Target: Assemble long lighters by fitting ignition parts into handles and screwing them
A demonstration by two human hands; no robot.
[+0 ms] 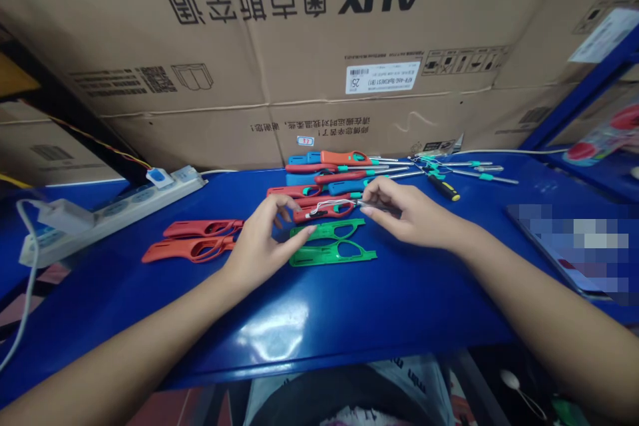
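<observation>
Apparently a workshop: blue bench [399, 319], green casing halves [314, 255], screwdriver [446, 188], power strip [117, 213].

- Upper half of the frame: a cardboard carton [299, 76] with upside-down black AUX lettering, bearing a white printed label [383, 77] right of centre.
- Left: a white power strip [122, 213] lying at a slant, with a white charger [70, 217] plugged in and a white cable [32, 279] curving down the edge.
- Right: a flat dark-edged device [554, 246], its screen pixelated.
- Upper right: a slanting blue upright [569, 90].
</observation>
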